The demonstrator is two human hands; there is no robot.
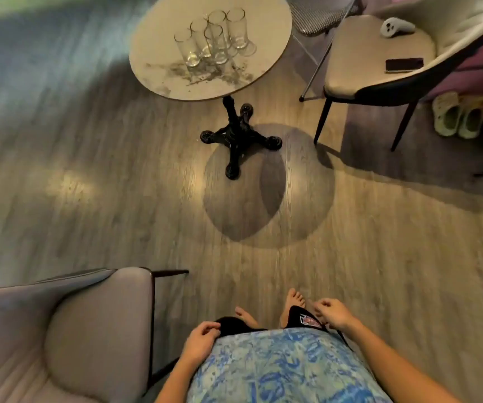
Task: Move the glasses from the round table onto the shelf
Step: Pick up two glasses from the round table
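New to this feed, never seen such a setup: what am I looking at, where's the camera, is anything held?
No machine here: a person wears one wide-angle camera on the head, looking down past their own body. The left hand and right hand hang loosely curled at the hips, holding nothing. Ahead, a round table carries a cluster of tall clear glasses, untouched. The chair beside it holds a white controller. No shelf is in view.

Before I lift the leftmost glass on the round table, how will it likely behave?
The leftmost glass is tall and narrow, so it probably tips if pushed. Clear and smooth, it looks slippery and fragile. It may knock the neighbouring glasses.
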